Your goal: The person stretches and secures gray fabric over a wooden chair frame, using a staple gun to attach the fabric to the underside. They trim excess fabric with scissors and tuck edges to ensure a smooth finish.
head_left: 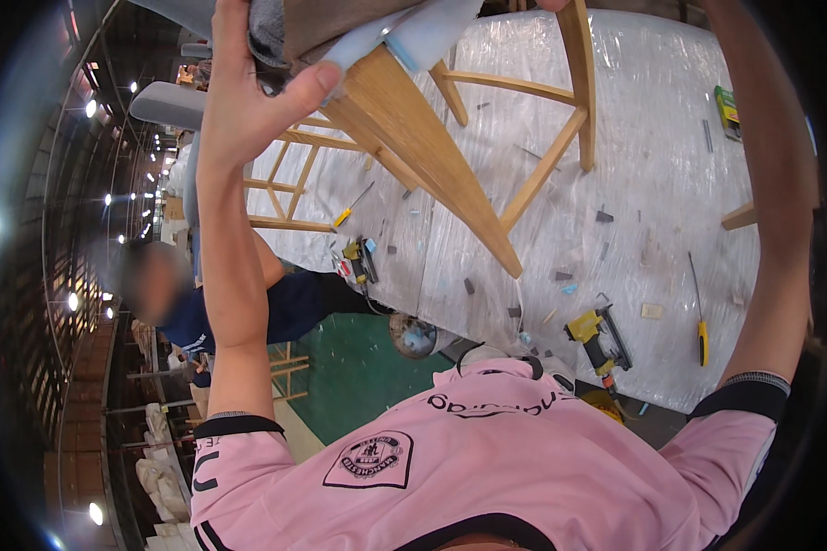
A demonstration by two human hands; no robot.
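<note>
A wooden chair [423,147] with tapered legs and stretchers stands tilted over the wrapped tabletop. Grey and brown fabric [312,28] covers its upper part, with a thin pale sheet of lining [413,37] hanging by one leg. My left hand [248,106] grips the chair at the fabric, its thumb lying against the top of the nearest leg. Its other fingers run up past the picture's upper edge. My right arm reaches up along the right side. Only a bit of skin, seemingly my right hand [551,4], shows at the top beside another leg; its fingers are hidden.
Plastic film covers the table [652,174]. On it lie a yellow staple gun [597,340], another staple gun [358,262], a yellow-handled screwdriver [701,321], a smaller one [349,209] and scraps. Another person [239,308] is at the left, near another chair frame [289,184].
</note>
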